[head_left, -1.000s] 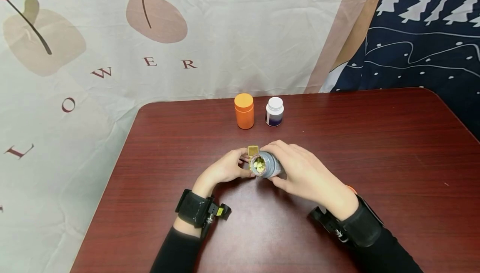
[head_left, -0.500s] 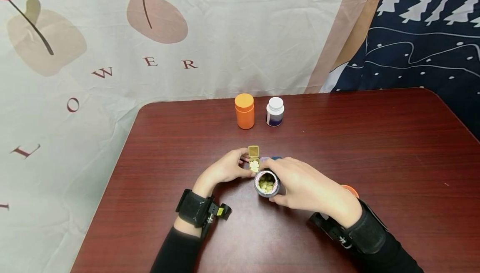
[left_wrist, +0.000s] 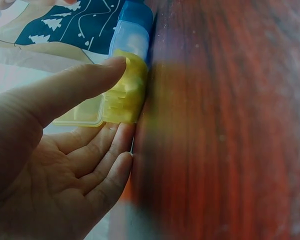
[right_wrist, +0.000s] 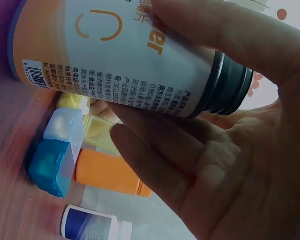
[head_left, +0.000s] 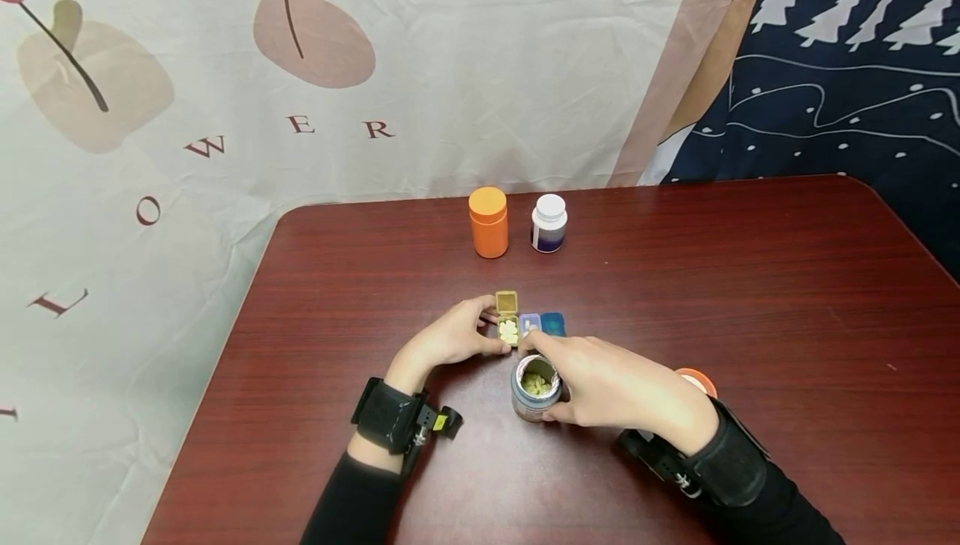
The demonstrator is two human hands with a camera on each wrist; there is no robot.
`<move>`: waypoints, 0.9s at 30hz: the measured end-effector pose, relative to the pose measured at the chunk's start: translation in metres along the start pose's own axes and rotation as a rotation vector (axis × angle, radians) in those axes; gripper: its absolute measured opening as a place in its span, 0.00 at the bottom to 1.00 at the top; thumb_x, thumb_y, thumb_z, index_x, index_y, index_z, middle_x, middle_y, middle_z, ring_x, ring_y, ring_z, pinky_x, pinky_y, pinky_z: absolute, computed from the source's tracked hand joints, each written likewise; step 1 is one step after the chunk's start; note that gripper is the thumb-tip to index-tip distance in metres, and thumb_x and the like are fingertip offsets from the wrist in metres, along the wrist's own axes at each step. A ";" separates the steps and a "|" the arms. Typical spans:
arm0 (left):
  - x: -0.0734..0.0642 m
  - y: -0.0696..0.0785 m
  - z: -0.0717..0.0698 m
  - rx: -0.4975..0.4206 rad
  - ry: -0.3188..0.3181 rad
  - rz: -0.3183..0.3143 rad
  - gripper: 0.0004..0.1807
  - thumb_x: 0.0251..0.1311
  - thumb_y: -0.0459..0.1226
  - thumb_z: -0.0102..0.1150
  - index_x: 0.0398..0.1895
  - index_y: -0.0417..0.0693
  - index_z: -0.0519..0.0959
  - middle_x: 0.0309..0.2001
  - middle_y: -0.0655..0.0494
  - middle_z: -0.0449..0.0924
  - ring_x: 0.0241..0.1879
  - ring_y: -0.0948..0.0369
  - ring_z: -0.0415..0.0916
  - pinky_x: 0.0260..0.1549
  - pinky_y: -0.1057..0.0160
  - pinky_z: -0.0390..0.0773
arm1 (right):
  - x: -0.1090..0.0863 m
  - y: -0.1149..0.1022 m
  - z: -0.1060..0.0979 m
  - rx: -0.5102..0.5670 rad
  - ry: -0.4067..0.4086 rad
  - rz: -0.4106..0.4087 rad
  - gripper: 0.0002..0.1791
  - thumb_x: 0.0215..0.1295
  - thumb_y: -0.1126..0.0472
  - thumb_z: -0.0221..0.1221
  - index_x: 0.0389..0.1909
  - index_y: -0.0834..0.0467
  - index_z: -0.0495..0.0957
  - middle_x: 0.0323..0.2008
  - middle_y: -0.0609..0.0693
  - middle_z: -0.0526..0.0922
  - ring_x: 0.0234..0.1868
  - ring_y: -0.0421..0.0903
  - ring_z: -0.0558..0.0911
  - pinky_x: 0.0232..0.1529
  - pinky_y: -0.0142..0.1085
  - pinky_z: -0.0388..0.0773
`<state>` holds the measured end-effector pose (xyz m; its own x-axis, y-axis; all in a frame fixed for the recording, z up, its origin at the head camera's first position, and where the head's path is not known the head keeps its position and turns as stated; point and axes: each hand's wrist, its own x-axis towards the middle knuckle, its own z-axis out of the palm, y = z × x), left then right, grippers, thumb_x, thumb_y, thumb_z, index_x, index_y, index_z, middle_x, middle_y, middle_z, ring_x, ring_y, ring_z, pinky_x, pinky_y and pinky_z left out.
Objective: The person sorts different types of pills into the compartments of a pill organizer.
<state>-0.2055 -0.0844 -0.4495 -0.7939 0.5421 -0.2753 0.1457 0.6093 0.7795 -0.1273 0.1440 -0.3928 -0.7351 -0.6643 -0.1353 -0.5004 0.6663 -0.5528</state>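
Note:
My left hand (head_left: 459, 332) holds the yellow end of a small pill organizer, thumb on one side and fingers on the other. That yellow compartment (head_left: 508, 331) has its lid up and contains pale tablets. Beside it, the lilac compartment (head_left: 529, 323) and the blue compartment (head_left: 552, 324) have their lids down. Just in front, my right hand (head_left: 600, 378) grips an uncapped pill bottle (head_left: 527, 407), mouth up, with greenish-yellow tablets inside. Its printed label (right_wrist: 115, 55) and dark threaded neck (right_wrist: 227, 85) show in the right wrist view. Whether its base touches the table cannot be told.
An orange bottle (head_left: 489, 232) and a smaller white-capped bottle (head_left: 550, 231) stand capped behind the organizer. An orange cap (head_left: 696, 381) lies partly hidden behind my right wrist. The brown table (head_left: 360, 262) ends at hanging cloths in back.
The pill bottle in my right hand has tipped from over the yellow compartment to upright and come nearer to me, uncovering the lilac and blue compartments. My left hand stays put.

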 end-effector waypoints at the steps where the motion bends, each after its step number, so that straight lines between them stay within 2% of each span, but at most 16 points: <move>1: 0.000 0.000 0.000 0.001 0.002 -0.002 0.25 0.68 0.32 0.74 0.63 0.32 0.78 0.59 0.37 0.85 0.62 0.46 0.83 0.66 0.49 0.83 | 0.000 0.000 0.000 -0.004 -0.005 0.006 0.33 0.61 0.59 0.81 0.63 0.53 0.75 0.50 0.45 0.89 0.47 0.40 0.88 0.48 0.38 0.86; 8: -0.001 0.001 0.000 0.021 0.002 -0.008 0.25 0.69 0.33 0.74 0.64 0.33 0.77 0.60 0.37 0.86 0.62 0.47 0.83 0.66 0.50 0.83 | -0.001 0.000 0.002 -0.073 0.010 -0.003 0.34 0.60 0.57 0.83 0.62 0.50 0.75 0.45 0.43 0.89 0.45 0.40 0.88 0.47 0.42 0.86; 15: -0.002 0.001 0.000 0.022 0.005 0.000 0.24 0.68 0.32 0.74 0.63 0.34 0.78 0.58 0.38 0.86 0.59 0.48 0.83 0.64 0.52 0.83 | -0.002 0.000 0.003 -0.094 0.023 -0.020 0.35 0.59 0.57 0.83 0.63 0.51 0.75 0.46 0.43 0.89 0.46 0.42 0.88 0.48 0.43 0.87; 21: -0.003 0.002 -0.001 0.050 0.000 -0.010 0.25 0.68 0.34 0.76 0.63 0.34 0.77 0.61 0.38 0.85 0.63 0.46 0.82 0.67 0.48 0.82 | -0.002 -0.001 0.002 -0.109 0.027 -0.015 0.35 0.58 0.57 0.84 0.63 0.51 0.75 0.46 0.43 0.89 0.46 0.42 0.88 0.49 0.45 0.87; 27: -0.008 0.006 -0.006 0.074 0.022 -0.005 0.33 0.68 0.33 0.75 0.73 0.33 0.73 0.67 0.37 0.83 0.69 0.44 0.80 0.74 0.46 0.78 | -0.002 -0.002 0.002 -0.132 0.048 -0.027 0.35 0.57 0.57 0.84 0.62 0.50 0.76 0.47 0.43 0.89 0.48 0.45 0.89 0.50 0.47 0.87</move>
<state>-0.2016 -0.0886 -0.4390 -0.8073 0.5265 -0.2666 0.1842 0.6539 0.7338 -0.1242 0.1429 -0.3934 -0.7398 -0.6680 -0.0807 -0.5741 0.6892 -0.4421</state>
